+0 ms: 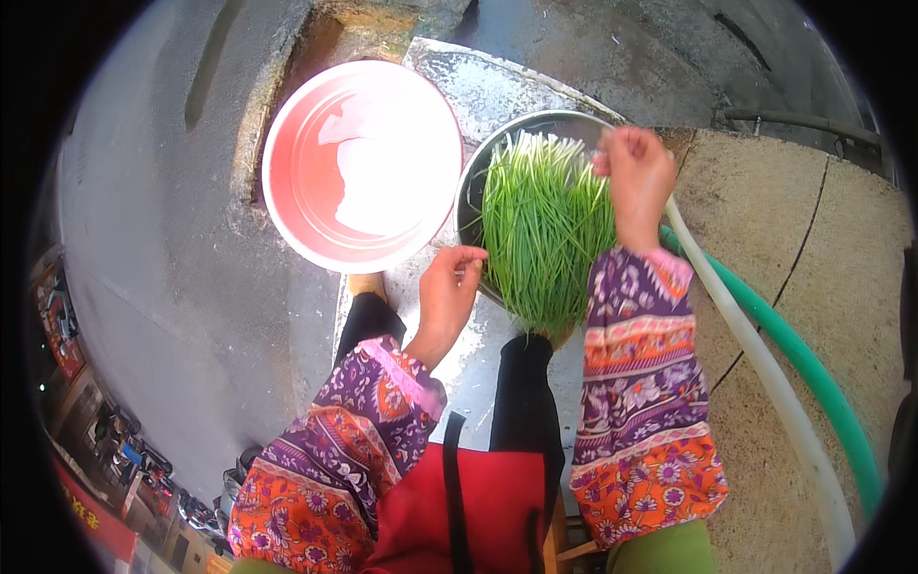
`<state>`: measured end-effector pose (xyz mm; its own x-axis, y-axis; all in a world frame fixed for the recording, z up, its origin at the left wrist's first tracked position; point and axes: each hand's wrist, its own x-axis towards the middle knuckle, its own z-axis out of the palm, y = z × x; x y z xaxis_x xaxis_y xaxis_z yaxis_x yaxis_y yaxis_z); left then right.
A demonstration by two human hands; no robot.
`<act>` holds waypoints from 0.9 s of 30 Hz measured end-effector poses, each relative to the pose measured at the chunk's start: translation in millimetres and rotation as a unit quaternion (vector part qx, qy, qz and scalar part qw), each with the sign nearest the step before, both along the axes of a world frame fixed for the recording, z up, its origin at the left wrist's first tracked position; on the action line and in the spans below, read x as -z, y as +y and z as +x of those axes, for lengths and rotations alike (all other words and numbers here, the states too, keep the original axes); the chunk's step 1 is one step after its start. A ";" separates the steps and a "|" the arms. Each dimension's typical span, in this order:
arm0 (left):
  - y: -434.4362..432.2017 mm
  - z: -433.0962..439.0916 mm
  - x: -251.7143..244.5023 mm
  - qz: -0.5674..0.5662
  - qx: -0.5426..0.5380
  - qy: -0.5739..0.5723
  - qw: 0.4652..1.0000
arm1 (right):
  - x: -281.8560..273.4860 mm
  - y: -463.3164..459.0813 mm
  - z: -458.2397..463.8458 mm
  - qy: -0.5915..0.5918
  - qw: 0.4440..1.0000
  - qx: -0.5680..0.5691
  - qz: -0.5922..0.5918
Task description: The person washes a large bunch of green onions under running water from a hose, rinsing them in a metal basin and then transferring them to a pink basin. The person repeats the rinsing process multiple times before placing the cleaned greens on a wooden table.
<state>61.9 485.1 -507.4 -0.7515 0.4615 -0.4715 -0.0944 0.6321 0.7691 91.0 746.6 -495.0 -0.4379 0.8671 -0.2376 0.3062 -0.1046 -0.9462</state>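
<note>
A thick bundle of chive-like greens (pixel 545 237) fills much of a dark round metal basin (pixel 470 208) before me. Their white root ends point away from me, and the green tips hang over the near rim. At the bundle's left edge is my left hand (pixel 446 294), with thumb and forefinger brought close together. My right hand (pixel 638 176) is over the basin's far right rim, fingers curled beside the white ends. Whether either hand pinches a thin stalk is too small to tell.
A pink plastic basin (pixel 301 172) with strong glare inside stands to the left of the greens. A white hose (pixel 760 366) and a green hose (pixel 803 344) curve along the concrete slab (pixel 846 237) at right. Behind the pink basin lies a recess (pixel 315 50) with a raised edge.
</note>
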 end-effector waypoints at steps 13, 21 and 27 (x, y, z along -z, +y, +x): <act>139.4 -25.7 81.5 0.045 0.054 -0.267 0.961 | 119.0 -40.1 75.7 -0.295 0.955 -0.034 0.028; 83.8 -32.6 69.4 0.127 -0.112 -0.404 0.899 | 99.4 -37.8 122.4 0.017 0.915 0.061 -0.399; 62.1 -35.7 83.3 0.151 -0.163 -0.436 0.872 | 102.3 -24.5 128.1 -0.141 0.960 -0.001 -0.244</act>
<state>26.2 547.3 -590.7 -0.2834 0.4913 -0.8236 -0.8633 0.2433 0.4422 219.2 722.1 -597.4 -0.2988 0.6217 -0.7240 0.5432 -0.5130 -0.6647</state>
